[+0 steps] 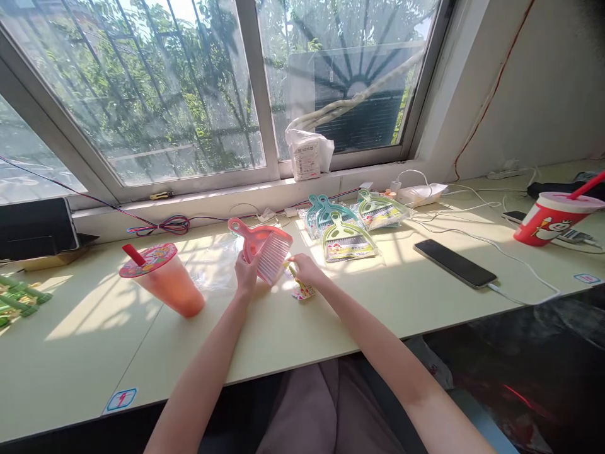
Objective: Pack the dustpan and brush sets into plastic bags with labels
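I hold the pink mini dustpan (pixel 263 247) in my left hand (pixel 246 275), fingers closed around its lower left edge, so the pan stands tilted off the counter (pixel 331 315) rather than lying flat. Its long axis runs from the looped handle, up and to the left toward the window, down to the ribbed wide mouth, which points right and slightly toward me. That mouth is what matters: it opens toward my right hand (pixel 306 270), which sits just beside it, lower and to the right, resting on the counter. My right hand is pinched around a small patterned card label (pixel 302 291) with a yellowish bit at the fingertips; I cannot tell exactly what that yellow piece is. So the pan lies to the left of my right hand, near but not quite touching it, and the left hand is the one that already carries it. Behind the pan, a crumpled clear plastic bag (pixel 212 261) lies flat on the counter, and further left stands an orange drink cup (pixel 165 280) with a red straw. Beyond my right hand, well apart, is a pile of packaged teal and green dustpan sets (pixel 347 230), and a black phone (pixel 454 263) on its charging cable lies off to the right.
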Tool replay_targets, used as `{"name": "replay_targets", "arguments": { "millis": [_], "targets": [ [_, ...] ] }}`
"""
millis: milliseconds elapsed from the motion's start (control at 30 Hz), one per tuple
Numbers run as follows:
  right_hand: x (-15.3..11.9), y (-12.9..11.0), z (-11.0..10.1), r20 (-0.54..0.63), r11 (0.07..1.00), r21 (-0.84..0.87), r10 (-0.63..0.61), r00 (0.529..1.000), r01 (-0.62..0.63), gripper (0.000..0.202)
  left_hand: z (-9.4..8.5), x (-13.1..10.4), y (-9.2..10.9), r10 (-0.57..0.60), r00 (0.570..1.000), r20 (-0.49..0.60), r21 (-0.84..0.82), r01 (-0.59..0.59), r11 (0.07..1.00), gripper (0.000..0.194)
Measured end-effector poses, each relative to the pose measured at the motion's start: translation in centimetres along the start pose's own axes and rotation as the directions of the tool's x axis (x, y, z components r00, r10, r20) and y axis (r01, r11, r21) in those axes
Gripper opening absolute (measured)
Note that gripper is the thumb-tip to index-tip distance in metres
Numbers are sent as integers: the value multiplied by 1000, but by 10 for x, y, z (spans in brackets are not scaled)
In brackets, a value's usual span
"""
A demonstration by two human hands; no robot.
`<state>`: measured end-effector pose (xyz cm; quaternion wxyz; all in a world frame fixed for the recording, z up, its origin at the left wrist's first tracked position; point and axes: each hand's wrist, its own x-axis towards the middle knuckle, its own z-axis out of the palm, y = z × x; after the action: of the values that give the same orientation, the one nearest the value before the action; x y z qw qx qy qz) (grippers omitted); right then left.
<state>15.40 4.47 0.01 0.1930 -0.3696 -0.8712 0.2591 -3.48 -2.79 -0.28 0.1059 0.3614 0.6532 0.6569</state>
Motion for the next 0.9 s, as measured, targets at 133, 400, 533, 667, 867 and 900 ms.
{"name": "replay_targets", "arguments": {
  "millis": [133, 400, 533, 667, 867, 900],
  "targets": [
    [-4, -4, -6, 63, 996, 48, 66, 996, -69, 82, 0, -1, 1, -5, 1000, 2, -9, 5, 1000, 35],
    [-6, -8, -4, 67, 992, -44, 120, 990, -117, 71, 0, -1, 2, -24, 1000, 9, -37, 24, 999, 34],
    [-4, -2, -2, 22, 996, -18, 85, 996, -84, 54, -1, -2, 4, -16, 1000, 24, -15, 17, 1000, 36],
    [-3, 1, -5, 0, 996, 29, 86, 996, -86, 54, -1, -2, 5, -13, 1000, 13, -17, 13, 1000, 36],
    [-2, -4, -11, 161, 929, 339, 100, 982, -151, 43, 0, -4, 8, -21, 999, -39, 4, 21, 1000, 30],
    [-2, -4, -12, 185, 889, 418, 115, 976, -184, 39, -1, -5, 9, -20, 998, -60, 3, 20, 1000, 30]
  ]
}}
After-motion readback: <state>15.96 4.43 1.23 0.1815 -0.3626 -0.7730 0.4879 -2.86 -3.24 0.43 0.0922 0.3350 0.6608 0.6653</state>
